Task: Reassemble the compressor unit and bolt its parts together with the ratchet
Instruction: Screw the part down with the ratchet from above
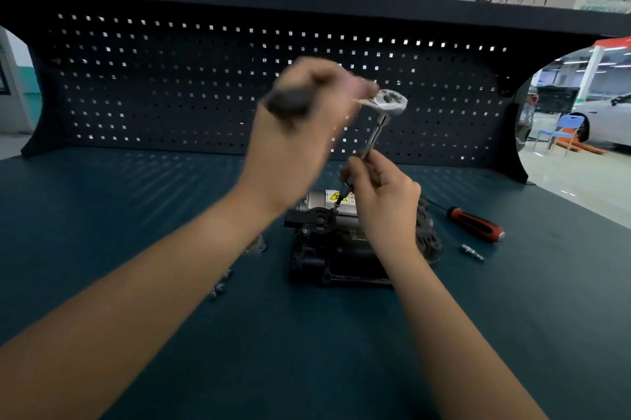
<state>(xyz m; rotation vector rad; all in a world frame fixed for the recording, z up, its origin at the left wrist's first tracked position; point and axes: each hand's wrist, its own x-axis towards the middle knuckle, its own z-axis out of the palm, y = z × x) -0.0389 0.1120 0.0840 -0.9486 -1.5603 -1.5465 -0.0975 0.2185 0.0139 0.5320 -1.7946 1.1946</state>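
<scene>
Compressor (336, 250) sits mid-frame on the counter (136, 214); right hand (382, 194) pinches the extension (374, 138) under the ratchet (391, 102), apparently to steady its tip on the unit, while the blurred left hand (300, 112) grips the handle for leverage.

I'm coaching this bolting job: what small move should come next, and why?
Probably swing the ratchet handle through a stroke: the left hand grips it, the right hand pinches the extension bar, whose tip reaches the compressor top.
</scene>
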